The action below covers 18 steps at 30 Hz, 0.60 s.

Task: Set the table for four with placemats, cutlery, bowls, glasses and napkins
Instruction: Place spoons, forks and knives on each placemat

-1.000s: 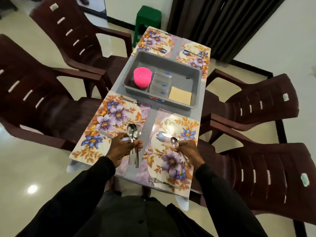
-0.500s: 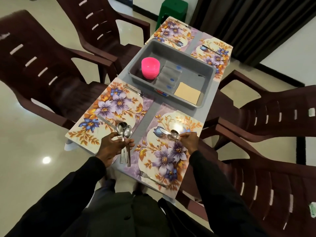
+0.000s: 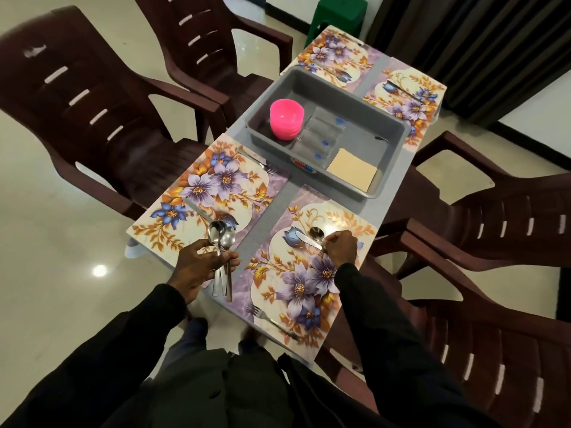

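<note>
Several floral placemats cover the narrow table. My left hand grips a bunch of spoons over the gap between the near left placemat and the near right placemat. My right hand pinches the handle of a single spoon lying beside a knife on the near right placemat. A fork lies at that mat's near edge. A grey tray holds stacked pink bowls, clear glasses and tan napkins.
Dark brown plastic chairs stand on both sides, close to the table. A knife and a fork lie on the near left placemat. The far placemats carry cutlery too. A green stool stands beyond the far end.
My right hand has moved its spoon toward the far right part of the near right placemat, down beside the knife. The left hand keeps its bunch of spoons. The view shifted.
</note>
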Tool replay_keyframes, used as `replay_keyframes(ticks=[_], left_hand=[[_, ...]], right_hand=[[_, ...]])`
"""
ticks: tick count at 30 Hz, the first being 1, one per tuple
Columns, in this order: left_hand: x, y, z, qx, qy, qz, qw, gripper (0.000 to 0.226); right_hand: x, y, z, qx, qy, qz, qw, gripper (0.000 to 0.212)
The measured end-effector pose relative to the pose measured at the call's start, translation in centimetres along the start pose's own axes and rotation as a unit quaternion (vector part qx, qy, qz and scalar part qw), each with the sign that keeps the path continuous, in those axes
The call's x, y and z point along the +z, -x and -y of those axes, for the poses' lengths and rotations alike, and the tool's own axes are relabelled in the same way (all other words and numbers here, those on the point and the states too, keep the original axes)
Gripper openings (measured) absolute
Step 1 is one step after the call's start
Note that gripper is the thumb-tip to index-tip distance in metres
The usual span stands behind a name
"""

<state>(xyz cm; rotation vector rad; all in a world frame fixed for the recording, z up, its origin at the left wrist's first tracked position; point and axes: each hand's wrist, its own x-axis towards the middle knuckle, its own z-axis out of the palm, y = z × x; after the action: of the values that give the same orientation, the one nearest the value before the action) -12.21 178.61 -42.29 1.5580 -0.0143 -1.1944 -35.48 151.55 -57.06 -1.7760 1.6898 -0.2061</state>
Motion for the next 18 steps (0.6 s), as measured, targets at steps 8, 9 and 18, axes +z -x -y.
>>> replay_keyframes(ticks=[8,9,18], left_hand=[[-0.44,0.28,-0.30,0.007,-0.010,-0.017,1.000,0.036],[-0.50,0.28,-0.33,0.007,-0.010,-0.019,1.000,0.036],[-0.74,0.19,-0.65,0.000,-0.009,-0.021,1.000,0.037]], right_hand=[[-0.16,0.29,0.68,-0.060,0.041,0.009,0.997,0.022],[-0.31,0.44,0.87,-0.068,0.038,0.011,0.997,0.022],[0.07,-0.30,-0.07,-0.084,0.034,0.019,0.996,0.018]])
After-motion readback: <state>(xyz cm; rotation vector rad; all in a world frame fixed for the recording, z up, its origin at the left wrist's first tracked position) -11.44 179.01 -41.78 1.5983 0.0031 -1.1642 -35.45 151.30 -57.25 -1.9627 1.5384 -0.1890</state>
